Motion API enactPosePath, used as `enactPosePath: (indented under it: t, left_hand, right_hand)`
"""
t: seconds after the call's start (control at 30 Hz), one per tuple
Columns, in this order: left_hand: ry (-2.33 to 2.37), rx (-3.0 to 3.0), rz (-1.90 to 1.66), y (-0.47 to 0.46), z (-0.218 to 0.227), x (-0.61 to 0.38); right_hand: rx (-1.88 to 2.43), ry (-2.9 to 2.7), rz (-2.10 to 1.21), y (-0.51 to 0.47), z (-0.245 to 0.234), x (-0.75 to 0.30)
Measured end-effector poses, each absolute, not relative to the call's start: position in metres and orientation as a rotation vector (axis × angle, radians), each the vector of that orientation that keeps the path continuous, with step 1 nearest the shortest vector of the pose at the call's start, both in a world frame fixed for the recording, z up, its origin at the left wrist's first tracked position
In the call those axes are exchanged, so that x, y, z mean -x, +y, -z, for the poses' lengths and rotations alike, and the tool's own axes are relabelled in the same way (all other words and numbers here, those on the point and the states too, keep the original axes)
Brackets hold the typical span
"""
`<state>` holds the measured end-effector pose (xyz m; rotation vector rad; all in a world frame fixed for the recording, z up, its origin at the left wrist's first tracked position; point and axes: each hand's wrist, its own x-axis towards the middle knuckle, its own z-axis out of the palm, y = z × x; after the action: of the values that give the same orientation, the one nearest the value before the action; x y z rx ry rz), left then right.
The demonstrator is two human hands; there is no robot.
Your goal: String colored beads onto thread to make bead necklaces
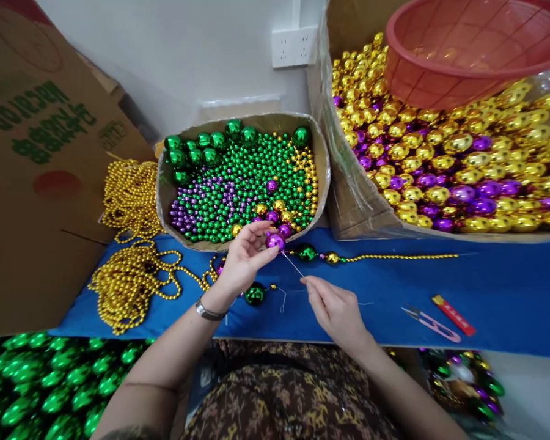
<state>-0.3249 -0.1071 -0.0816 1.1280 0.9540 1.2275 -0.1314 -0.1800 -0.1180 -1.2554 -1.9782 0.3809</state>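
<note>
My left hand pinches a shiny purple bead just in front of a cardboard tray of small green, purple and gold beads. My right hand is closed on a thin needle or thread that runs up to that purple bead. Beyond it, a green bead, a gold bead and a long strand of tiny gold beads lie strung on the blue mat. Another green bead lies under my left wrist.
Piles of gold bead strands lie at the left. A big box of gold and purple beads with a red basket stands at the right. Pink snips and a red lighter lie on the mat. Green beads fill the lower left.
</note>
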Motion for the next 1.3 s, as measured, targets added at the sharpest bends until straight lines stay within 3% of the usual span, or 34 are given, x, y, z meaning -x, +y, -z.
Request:
enactPosePath:
  t: [0.43, 1.3]
  left_hand:
    - [0.975, -0.886, -1.382, -0.146, 0.104, 0.293]
    - [0.860, -0.569, -1.244, -0.172, 0.119, 0.271]
  right_hand:
    - [1.240, -2.028, -0.350, -0.198, 0.142, 0.111]
    - [1.231, -2.084, -0.351, -0.220, 0.165, 0.087]
